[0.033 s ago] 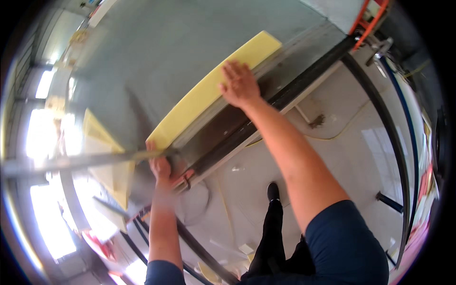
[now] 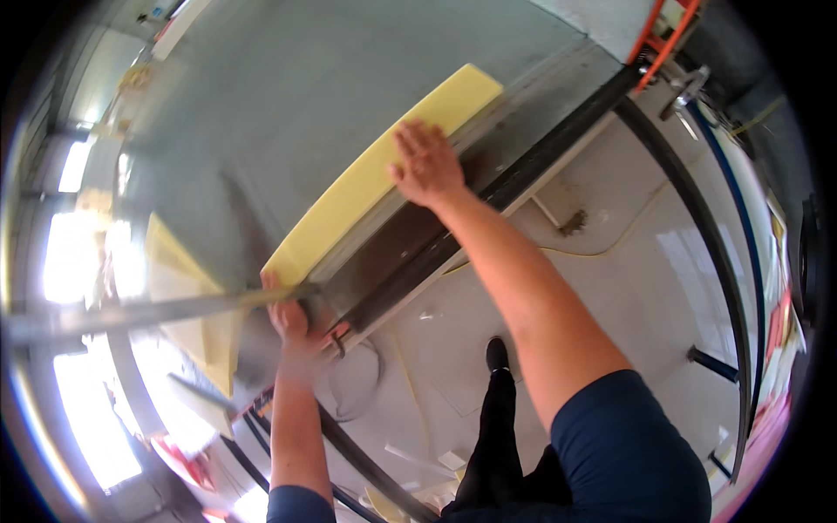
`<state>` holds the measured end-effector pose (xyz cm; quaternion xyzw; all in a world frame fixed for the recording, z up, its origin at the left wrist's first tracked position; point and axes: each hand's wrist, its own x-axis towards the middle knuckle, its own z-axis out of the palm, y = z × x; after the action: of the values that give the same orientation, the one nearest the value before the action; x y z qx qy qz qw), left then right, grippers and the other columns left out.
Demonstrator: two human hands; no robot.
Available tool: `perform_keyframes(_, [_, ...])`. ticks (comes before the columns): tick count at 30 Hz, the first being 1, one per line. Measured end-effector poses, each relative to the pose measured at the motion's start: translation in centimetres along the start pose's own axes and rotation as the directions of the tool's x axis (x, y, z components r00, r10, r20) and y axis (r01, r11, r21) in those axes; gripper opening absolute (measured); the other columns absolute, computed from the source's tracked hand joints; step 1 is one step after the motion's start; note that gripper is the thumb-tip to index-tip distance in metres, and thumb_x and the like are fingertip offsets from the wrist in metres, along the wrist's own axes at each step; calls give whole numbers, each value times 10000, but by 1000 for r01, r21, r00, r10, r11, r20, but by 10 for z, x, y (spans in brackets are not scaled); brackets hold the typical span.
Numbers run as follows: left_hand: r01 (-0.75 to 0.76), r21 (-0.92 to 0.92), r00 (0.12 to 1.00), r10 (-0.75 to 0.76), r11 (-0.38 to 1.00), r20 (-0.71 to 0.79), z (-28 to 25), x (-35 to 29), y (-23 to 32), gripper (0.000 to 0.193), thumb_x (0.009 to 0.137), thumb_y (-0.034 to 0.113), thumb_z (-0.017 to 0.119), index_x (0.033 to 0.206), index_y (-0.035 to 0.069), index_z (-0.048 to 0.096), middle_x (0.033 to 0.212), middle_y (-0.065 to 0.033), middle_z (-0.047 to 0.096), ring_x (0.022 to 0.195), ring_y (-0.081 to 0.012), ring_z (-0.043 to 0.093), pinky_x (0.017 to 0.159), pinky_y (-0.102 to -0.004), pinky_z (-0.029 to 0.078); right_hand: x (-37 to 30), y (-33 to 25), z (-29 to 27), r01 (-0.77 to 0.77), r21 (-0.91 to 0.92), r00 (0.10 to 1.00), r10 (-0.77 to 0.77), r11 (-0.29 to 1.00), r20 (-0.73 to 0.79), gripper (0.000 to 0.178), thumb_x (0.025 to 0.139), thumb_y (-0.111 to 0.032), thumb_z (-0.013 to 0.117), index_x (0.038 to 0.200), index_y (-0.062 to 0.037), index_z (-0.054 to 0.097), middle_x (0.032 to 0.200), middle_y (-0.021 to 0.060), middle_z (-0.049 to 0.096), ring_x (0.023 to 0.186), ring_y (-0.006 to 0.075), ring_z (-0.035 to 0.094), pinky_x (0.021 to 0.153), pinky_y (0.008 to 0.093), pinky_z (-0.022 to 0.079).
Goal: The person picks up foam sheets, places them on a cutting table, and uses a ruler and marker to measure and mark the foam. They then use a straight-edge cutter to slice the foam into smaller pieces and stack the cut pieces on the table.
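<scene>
A long, curved strip of pale yellow foam (image 2: pixel 366 174) lies slantwise on the grey metal tabletop (image 2: pixel 288 78). My right hand (image 2: pixel 429 163) rests flat on the strip's near side, its fingers stretched out and not wrapped round it. At the strip's lower left end is my left hand (image 2: pixel 288 315), its fingers extended against that end. A blurred metal bar (image 2: pixel 157 312) crosses in front of the left hand and hides part of it.
Left of the strip stands a larger pale yellow foam piece (image 2: pixel 196 318) with slanted sides. A dark rail (image 2: pixel 549 135) runs along the table's near edge. An orange frame (image 2: pixel 663 48) stands at the far right corner. Black curved tubing (image 2: pixel 715 235) rises over the floor.
The whole view has shifted slightly. Both hands stay at the foam strip in nearly the same places, and the strip has hardly moved on the table.
</scene>
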<state>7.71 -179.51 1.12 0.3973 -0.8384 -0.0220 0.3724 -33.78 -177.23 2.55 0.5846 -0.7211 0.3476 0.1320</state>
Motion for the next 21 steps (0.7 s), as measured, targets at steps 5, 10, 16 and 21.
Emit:
perform_keyframes(5, [102,286,981,-145,953,131,1,-65,85,447,1004,119,400,1433,1,354,1502,-192,332,1405,-343,296,1153,-414,243,-68,24,-48,2,13,996,-3,1000,91,632,946,-451,432,1435,-54,387,1528,110,304,1442,273,210,1189,445,128])
perform_keyframes(10, [174,354,971,-220,919,93,-6,-150,86,470,1003,138,369,1455,16,331,1530,-190,282,1426,-332,257,1168,-418,202,-132,21,-65,-1,133,980,-26,991,196,639,950,-411,436,1443,-12,352,1530,142,292,1443,309,201,1178,474,143])
perform_keyframes(16, [196,333,945,-268,922,188,-2,34,27,516,970,70,374,1480,44,296,1561,-179,215,1442,-333,216,1177,-425,179,36,17,-45,-91,169,964,45,981,262,640,958,-400,429,1445,5,337,1535,169,269,1443,333,188,1176,484,144])
perform_keyframes(21, [224,418,876,-370,880,310,-20,56,15,523,966,58,372,1482,50,291,1568,-174,198,1448,-329,204,1178,-416,181,61,14,-42,-129,210,928,43,969,370,648,958,-406,423,1454,1,327,1546,161,248,1451,327,166,1177,481,141])
